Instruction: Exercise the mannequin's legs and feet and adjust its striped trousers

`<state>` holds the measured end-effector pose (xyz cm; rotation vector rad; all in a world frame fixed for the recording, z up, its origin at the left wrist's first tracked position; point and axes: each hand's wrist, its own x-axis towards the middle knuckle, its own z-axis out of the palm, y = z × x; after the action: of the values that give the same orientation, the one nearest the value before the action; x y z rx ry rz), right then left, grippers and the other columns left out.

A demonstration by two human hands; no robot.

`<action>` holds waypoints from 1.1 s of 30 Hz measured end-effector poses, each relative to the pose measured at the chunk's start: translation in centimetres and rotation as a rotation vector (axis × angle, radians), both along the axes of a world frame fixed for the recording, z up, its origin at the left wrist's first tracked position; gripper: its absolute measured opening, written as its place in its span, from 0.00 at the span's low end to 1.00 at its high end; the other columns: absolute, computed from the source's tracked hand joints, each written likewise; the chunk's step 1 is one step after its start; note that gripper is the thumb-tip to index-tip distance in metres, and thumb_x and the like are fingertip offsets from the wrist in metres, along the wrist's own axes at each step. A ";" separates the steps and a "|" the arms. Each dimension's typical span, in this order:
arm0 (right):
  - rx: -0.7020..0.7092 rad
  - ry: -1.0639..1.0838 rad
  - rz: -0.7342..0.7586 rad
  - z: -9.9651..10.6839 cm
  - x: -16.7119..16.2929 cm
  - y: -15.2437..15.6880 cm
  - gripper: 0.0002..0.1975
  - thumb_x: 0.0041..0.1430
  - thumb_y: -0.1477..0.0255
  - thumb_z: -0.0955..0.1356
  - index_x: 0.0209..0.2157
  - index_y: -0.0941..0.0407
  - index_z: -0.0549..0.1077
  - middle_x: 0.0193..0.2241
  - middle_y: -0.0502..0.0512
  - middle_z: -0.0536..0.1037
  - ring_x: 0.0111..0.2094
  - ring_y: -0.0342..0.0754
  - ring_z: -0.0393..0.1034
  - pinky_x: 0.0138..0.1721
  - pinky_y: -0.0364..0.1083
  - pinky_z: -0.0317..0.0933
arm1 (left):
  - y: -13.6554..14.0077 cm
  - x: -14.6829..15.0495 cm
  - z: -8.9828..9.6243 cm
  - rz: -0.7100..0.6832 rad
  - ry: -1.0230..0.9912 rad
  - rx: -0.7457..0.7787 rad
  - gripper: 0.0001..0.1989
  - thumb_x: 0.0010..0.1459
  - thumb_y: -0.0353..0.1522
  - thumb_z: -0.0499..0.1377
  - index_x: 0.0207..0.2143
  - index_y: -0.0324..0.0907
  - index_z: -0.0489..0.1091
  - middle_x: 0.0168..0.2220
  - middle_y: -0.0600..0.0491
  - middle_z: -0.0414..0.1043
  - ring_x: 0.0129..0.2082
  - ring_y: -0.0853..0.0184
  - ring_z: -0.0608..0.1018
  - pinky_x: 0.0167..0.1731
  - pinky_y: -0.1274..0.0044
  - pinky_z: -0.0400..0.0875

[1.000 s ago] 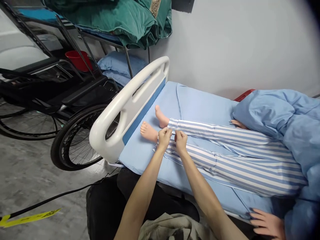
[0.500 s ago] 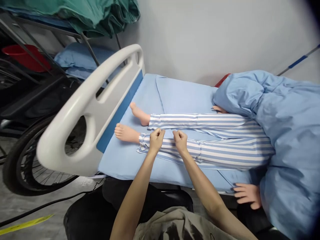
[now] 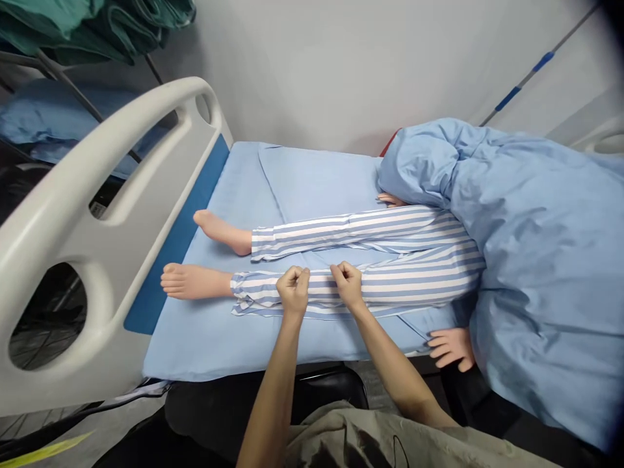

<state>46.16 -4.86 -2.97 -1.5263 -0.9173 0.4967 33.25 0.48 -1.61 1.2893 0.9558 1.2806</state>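
A manikin lies on the bed in blue-and-white striped trousers (image 3: 419,279), its bare near foot (image 3: 195,281) and far foot (image 3: 221,232) pointing left. Over the lower part of its near leg, my left hand (image 3: 293,290) is closed in a fist with the thumb on top. My right hand (image 3: 348,284), also a fist, is a short way to the right above the same leg. A small gap separates the two fists, and nothing shows in either. Whether they touch the trousers is hard to see.
A bunched blue quilt (image 3: 546,260) covers the manikin's upper body; its near hand (image 3: 451,348) sticks out over the bed edge. At the left stands the white bed end board (image 3: 141,195). Black chair (image 3: 331,387) below the bed edge, green cloth (image 3: 121,26) on a rack upper left.
The view has swung right, so the bed and manikin appear farther left. Both fists have shifted along the near leg, away from the foot, and remain closed.
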 end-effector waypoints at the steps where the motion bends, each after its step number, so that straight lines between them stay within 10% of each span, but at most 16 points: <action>1: 0.011 0.038 -0.010 0.4 0.2 -0.1 0.23 0.57 0.60 0.67 0.18 0.54 0.53 0.16 0.43 0.53 0.20 0.38 0.47 0.24 0.42 0.47 | -0.4 0.9 -0.1 -0.047 0.027 0.002 0.21 0.57 0.38 0.55 0.15 0.43 0.51 0.15 0.58 0.51 0.18 0.73 0.58 0.23 0.77 0.55; 26: 0.112 -0.170 -0.237 0.9 9.5 -5.5 0.20 0.54 0.68 0.65 0.17 0.53 0.49 0.15 0.43 0.49 0.18 0.38 0.44 0.22 0.42 0.44 | -2.1 5.3 -0.9 -0.333 0.298 0.035 0.21 0.53 0.38 0.57 0.16 0.43 0.49 0.16 0.60 0.47 0.19 0.75 0.54 0.23 0.77 0.52; 33: 0.047 -0.303 -0.243 0.0 9.1 -5.1 0.19 0.53 0.69 0.63 0.16 0.53 0.48 0.14 0.42 0.48 0.18 0.37 0.43 0.22 0.42 0.43 | -2.9 6.8 2.0 -0.428 0.199 0.036 0.21 0.55 0.38 0.58 0.14 0.42 0.55 0.15 0.59 0.55 0.18 0.74 0.60 0.24 0.78 0.57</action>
<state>55.30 -9.93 -2.95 -1.6704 -0.9492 0.0688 40.07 -2.44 0.36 1.5709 0.7393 0.8532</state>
